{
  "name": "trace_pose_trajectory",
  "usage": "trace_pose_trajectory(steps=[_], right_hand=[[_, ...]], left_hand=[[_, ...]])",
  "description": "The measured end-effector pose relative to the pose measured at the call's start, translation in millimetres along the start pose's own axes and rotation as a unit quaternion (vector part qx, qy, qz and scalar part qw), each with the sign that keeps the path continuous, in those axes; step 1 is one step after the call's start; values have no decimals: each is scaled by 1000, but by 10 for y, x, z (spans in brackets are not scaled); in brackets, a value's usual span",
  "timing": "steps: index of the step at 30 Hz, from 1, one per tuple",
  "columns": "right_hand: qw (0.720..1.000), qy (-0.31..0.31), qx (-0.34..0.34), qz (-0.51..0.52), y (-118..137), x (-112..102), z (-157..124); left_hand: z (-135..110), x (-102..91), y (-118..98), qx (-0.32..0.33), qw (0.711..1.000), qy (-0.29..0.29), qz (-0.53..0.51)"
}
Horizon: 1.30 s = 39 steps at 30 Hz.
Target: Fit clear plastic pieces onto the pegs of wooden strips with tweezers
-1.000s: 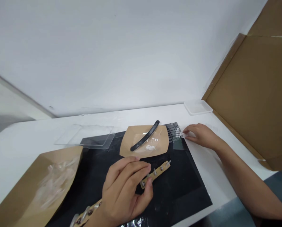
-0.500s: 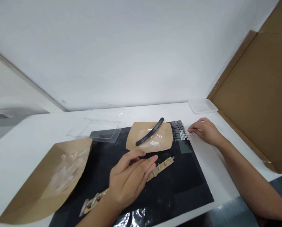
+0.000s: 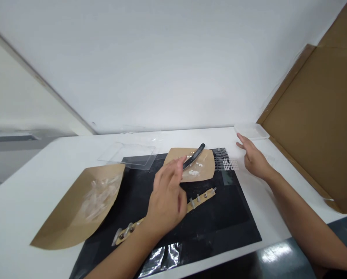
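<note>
**Bench check: left hand at the file, right hand empty**

From my remote station I log the following, left to right. A large kraft paper tray [image 3: 60, 232] lies at the left of the white bench [image 3: 31, 166], its inner corner over the black mat [image 3: 220, 224]. Clear plastic pieces [image 3: 99, 195] are heaped in it. Behind it a clear plastic lid [image 3: 127, 155] rests flat, partly on the mat.

A cardboard strip [image 3: 202, 197] set with small studs runs diagonally across the mat and passes under my left hand [image 3: 166, 197]. That hand is above the strip, fingers curled towards the near end of the black nail file [image 3: 196, 154] — the fingertips hide that end, so I cannot tell whether the grip has closed on it. The file lies slantwise in the small kraft tray [image 3: 208, 166], its far end over the rim, beside scattered white bits [image 3: 194, 173].

Just right of that tray lies a sheet of white dots [image 3: 228, 164]. My right hand [image 3: 253, 159] is beyond the sheet on the bare bench — grip open, fingers spread, holding nothing. A shallow clear dish [image 3: 251, 131] sits near its fingertips, close to the cardboard wall [image 3: 315, 124].
</note>
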State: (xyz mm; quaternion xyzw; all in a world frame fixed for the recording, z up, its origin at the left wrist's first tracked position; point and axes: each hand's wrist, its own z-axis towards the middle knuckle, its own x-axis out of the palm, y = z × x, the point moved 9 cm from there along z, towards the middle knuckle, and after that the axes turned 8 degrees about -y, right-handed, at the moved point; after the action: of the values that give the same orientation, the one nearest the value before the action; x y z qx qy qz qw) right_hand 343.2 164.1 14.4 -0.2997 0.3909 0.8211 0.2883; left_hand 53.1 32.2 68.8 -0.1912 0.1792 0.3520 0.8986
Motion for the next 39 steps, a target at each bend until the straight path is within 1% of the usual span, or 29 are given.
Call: trace_pose_trajectory(steps=[3,5,7,10,13,16,19,22,25,29,32,36,39], right_hand=[[1000,1,-24,-14,88,13,-4],[999,3,-39,-18,148,35,-3],[998,1,-54,-18,207,56,0],[996,7,-83,-22,299,100,-1],[992,22,-124,-20,413,144,-18],[987,25,-159,3,559,143,-42],[982,27,-184,26,738,131,-69],[977,39,-200,59,916,158,-105],[969,71,-220,86,1082,257,-172],[958,112,-240,112,1275,402,-274],[957,127,-239,105,1353,462,-306],[958,132,-237,96,1359,476,-299],[960,125,-234,92,1314,457,-279]], left_hand=[[22,23,-58,30,999,25,-11],[-10,47,-47,32,998,37,-30],[-58,95,2,15,998,51,-43],[-103,160,101,-30,996,68,-45],[-93,212,111,-50,992,101,-63],[-75,267,-12,-10,982,163,-91],[-70,268,-115,29,975,193,-109],[-93,293,-129,30,969,217,-118],[-135,342,-114,26,964,243,-105],[-169,373,-99,24,963,254,-90],[-175,369,-96,21,964,250,-90],[-188,368,-99,16,966,242,-94],[-199,376,-68,-3,968,231,-97]])
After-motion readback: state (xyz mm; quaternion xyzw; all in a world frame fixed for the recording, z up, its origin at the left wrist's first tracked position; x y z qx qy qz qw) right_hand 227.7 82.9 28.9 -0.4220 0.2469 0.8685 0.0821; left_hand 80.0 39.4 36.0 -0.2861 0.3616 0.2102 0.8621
